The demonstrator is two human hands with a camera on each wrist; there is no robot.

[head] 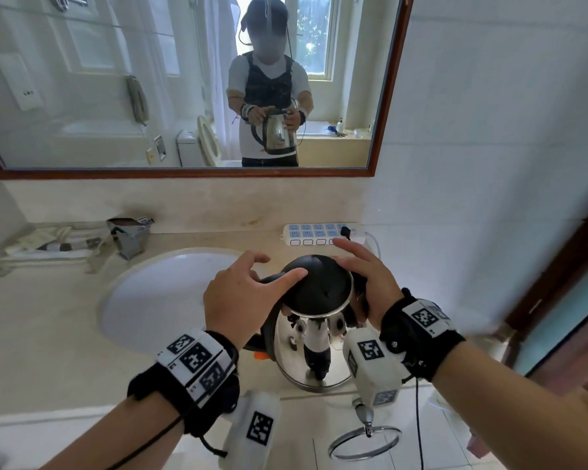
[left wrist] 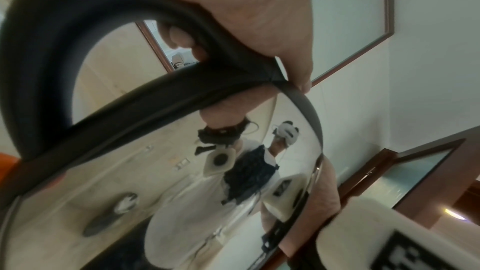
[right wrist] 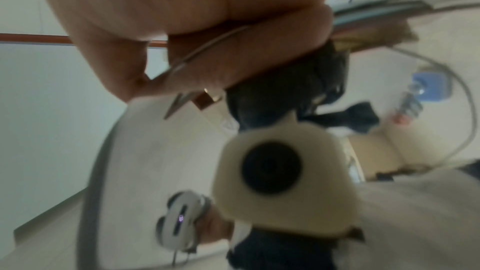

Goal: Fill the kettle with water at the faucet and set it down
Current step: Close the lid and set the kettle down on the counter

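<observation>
Left hand (head: 248, 293) holds the black handle (left wrist: 78, 15) of the kettle (head: 314, 337): in the left wrist view the fingers are curled under it and the thumb lies along its top, reaching the black lid (head: 319, 286). Right hand (head: 370, 283) is on the other side of the kettle, the palm against the upper wall and the fingers spread loosely over the lid's edge; I cannot tell if the thumb grips.

So the kettle is between both hands, upright, its long axis vertical, in the air above the front edge of the desk (head: 48, 334), and the lid looks closed. The sink (head: 150, 300) lies to the left of it, and the faucet (head: 129, 235) stands behind the sink, further left and away from the person. I judge the coming move goes leftward and forward, and the left hand is the nearer one to the faucet.

Behind the kettle, a white power strip (head: 319, 234) lies at the wall. I can read no brand or writing anywhere; only square black-and-white markers are on the wrist bands.
</observation>
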